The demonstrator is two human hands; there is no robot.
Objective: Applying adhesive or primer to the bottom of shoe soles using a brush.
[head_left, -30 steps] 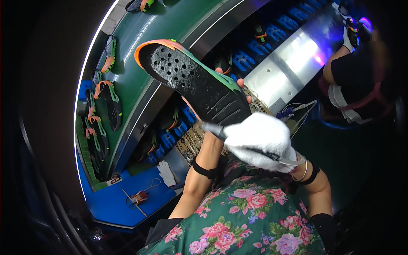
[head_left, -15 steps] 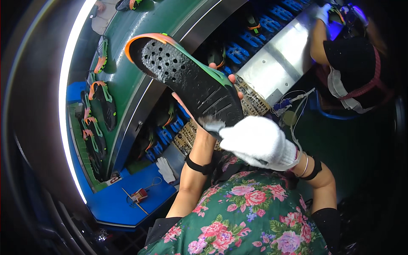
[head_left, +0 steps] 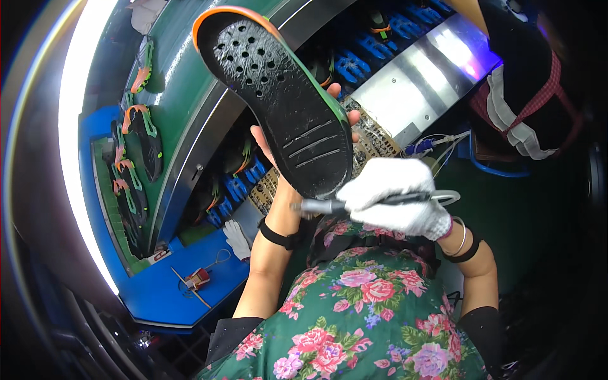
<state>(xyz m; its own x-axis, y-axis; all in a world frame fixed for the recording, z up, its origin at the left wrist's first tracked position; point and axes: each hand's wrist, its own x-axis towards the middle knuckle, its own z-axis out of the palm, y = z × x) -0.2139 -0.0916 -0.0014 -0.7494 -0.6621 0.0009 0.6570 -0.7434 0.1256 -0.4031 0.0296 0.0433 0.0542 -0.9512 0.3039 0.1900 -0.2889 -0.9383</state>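
My bare left hand (head_left: 353,118) is wrapped from beneath round a black shoe sole (head_left: 304,136), thumb on one edge and fingertips on the other. The sole's inner face is turned up, its heel pointing away, with round holes at the heel and a few ridges near the toe. An orange and green rim runs along it. Glossy wet-looking streaks mark the heel. In a white knit glove, my right hand (head_left: 396,196) grips a brush (head_left: 320,206) with a tube at its rear. The brush tip is just below the toe, over my left wrist; contact with the sole is unclear.
Several orange, green and black shoe parts (head_left: 144,136) lie on the green conveyor (head_left: 183,76) at left. A white glove (head_left: 236,239) and a small red tool (head_left: 198,277) rest on a blue table (head_left: 152,297). A co-worker (head_left: 525,82) is at upper right, beside a metal surface (head_left: 405,82).
The brush has come off the toe area toward me, and my right hand has turned so its handle shows. The sole stands more lengthwise. The co-worker's hands have gone out of sight.
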